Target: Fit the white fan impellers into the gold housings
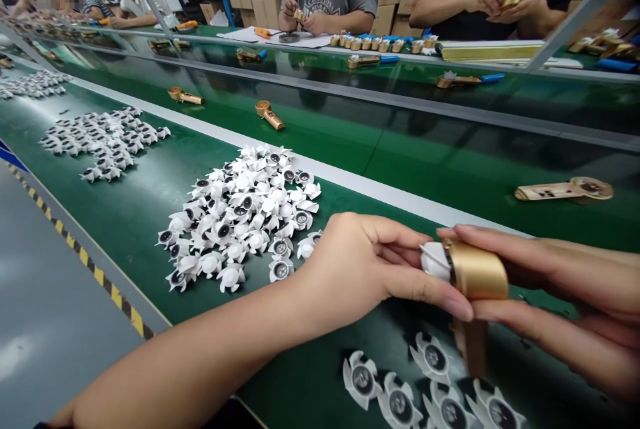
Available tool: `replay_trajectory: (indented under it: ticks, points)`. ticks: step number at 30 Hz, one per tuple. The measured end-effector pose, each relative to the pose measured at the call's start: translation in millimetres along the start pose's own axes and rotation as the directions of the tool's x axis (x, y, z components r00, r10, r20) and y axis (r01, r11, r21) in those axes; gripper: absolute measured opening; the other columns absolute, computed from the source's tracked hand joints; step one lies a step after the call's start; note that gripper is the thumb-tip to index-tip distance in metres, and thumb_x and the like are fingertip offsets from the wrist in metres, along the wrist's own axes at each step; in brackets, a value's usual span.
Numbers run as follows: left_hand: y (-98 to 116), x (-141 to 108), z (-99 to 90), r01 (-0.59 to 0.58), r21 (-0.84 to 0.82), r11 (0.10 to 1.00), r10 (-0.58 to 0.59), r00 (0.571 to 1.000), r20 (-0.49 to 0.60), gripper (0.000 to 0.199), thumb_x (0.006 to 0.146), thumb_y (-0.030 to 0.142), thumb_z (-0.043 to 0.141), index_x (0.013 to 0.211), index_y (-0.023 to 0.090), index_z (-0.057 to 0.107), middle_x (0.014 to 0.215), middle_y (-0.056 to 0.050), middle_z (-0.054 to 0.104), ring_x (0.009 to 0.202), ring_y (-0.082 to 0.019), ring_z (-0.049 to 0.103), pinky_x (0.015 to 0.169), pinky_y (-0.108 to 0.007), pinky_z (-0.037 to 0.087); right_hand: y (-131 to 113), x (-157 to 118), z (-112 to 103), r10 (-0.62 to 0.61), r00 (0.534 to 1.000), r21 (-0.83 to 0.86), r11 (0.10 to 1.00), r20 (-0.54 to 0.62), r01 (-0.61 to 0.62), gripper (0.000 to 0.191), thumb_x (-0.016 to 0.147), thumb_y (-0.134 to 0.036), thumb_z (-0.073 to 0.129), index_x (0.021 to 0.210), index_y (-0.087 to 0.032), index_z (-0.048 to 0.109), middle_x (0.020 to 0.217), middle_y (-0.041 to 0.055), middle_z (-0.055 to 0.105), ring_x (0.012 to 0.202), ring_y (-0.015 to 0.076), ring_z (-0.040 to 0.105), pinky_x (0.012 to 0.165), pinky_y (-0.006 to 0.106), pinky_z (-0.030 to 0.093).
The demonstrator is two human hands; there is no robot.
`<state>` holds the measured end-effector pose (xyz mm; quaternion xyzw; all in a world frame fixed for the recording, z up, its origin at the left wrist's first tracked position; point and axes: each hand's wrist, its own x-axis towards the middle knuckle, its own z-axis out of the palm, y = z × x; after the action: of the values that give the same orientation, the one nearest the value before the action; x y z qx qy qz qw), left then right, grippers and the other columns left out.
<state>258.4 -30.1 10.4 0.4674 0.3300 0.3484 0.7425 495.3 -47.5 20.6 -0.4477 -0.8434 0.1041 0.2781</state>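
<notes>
Left hand (350, 276) pinches a white vaned plastic piece (434, 261) between thumb and fingers, seated at the open end of a gold handled housing (475, 274). Right hand (565, 289) grips the housing's head from the other side, fingers pressed closed around it, both hands held over a green conveyor belt (320, 362). A heap of matching white pieces (240, 216) lies just beyond the left wrist, more of them (400, 402) sit directly below the hands, and a second gold housing (564, 189) lies flat across the belt.
</notes>
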Motion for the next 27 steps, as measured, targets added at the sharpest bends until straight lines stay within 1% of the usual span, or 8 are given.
replay_trajectory:
  ticks: [5,8,10,12,16,20,24,27]
  points:
    - [1.2,5.1,-4.2,0.073,0.002,0.997,-0.073,0.997,0.037,0.040,0.063,0.034,0.093,0.094,0.014,0.077,0.087,-0.004,0.072,0.082,-0.017,0.068,0.077,-0.025,0.052,-0.9,-2.4,-4.1,-0.147,0.988,-0.071,0.986,0.049,0.150,0.057,0.092,-0.039,0.066,0.147,-0.040,0.050,0.134,-0.0051,0.067,0.111,0.0239,0.070,0.087,0.027,0.063]
    - [7.0,8.6,-9.6,0.029,0.299,0.954,0.012,0.991,-0.135,0.062,0.068,0.045,0.088,0.122,0.019,0.070,0.104,-0.005,0.071,0.080,-0.016,0.065,0.072,-0.025,0.051,15.6,35.0,-3.3,-0.126,0.991,-0.156,0.979,0.049,0.132,0.044,0.095,-0.042,0.059,0.138,-0.031,0.059,0.132,0.0009,0.068,0.112,0.0244,0.069,0.094,0.033,0.059]
    - [9.1,9.4,-11.4,-0.002,0.561,0.828,0.135,0.971,-0.196,0.067,0.072,0.050,0.085,0.130,0.024,0.064,0.109,-0.003,0.069,0.074,-0.013,0.060,0.064,-0.025,0.048,37.1,76.5,4.4,-0.032,0.999,-0.260,0.965,0.022,0.036,0.047,0.095,-0.041,0.052,0.132,-0.015,0.065,0.119,0.0122,0.071,0.108,0.0297,0.068,0.095,0.041,0.056]
    - [7.2,8.9,-9.7,-0.068,0.722,0.688,0.149,0.988,-0.049,0.054,0.076,0.054,0.080,0.120,0.024,0.069,0.105,-0.001,0.068,0.070,-0.012,0.057,0.060,-0.025,0.046,62.2,119.9,17.3,0.062,0.998,-0.328,0.944,0.031,-0.048,0.044,0.090,-0.032,0.055,0.124,-0.007,0.068,0.113,0.0190,0.071,0.112,0.0361,0.065,0.098,0.047,0.052]
    - [-8.4,7.1,0.2,-0.219,0.847,0.484,-0.055,0.958,0.280,0.052,0.074,0.057,0.081,0.110,0.021,0.073,0.103,-0.002,0.070,0.086,-0.019,0.065,0.072,-0.031,0.051,90.9,163.7,37.8,0.144,0.979,-0.382,0.921,0.145,-0.079,0.034,0.080,-0.020,0.063,0.113,-0.015,0.073,0.116,0.0140,0.071,0.109,0.0339,0.065,0.095,0.043,0.052]
    - [-22.8,8.1,6.4,-0.237,0.910,0.340,-0.092,0.955,0.283,0.049,0.086,0.050,0.073,0.124,0.020,0.068,0.116,-0.007,0.069,0.100,-0.027,0.069,0.087,-0.042,0.055,68.2,107.9,25.2,0.107,0.992,-0.404,0.912,0.070,-0.070,0.044,0.089,-0.029,0.058,0.130,-0.011,0.061,0.132,0.0188,0.061,0.124,0.0377,0.054,0.103,0.050,0.045]
    - [-23.6,8.8,7.9,-0.212,0.929,0.305,-0.040,0.971,0.235,0.033,0.097,0.039,0.059,0.126,0.024,0.067,0.120,-0.005,0.068,0.105,-0.027,0.069,0.094,-0.045,0.055,35.8,-10.3,-4.2,0.085,0.996,-0.346,0.934,-0.022,-0.087,0.019,0.098,-0.035,0.051,0.103,-0.020,0.063,0.100,0.0093,0.069,0.093,0.0260,0.065,0.082,0.039,0.053]
    - [-20.7,8.2,8.3,-0.180,0.931,0.319,-0.067,0.975,0.212,0.050,0.089,0.053,0.067,0.130,0.023,0.064,0.123,-0.005,0.066,0.106,-0.029,0.068,0.089,-0.046,0.056,26.7,-84.4,-10.4,0.174,0.985,-0.330,0.930,0.011,-0.160,0.009,0.098,-0.030,0.054,0.098,-0.024,0.060,0.093,0.0057,0.068,0.084,0.0230,0.065,0.071,0.037,0.054]
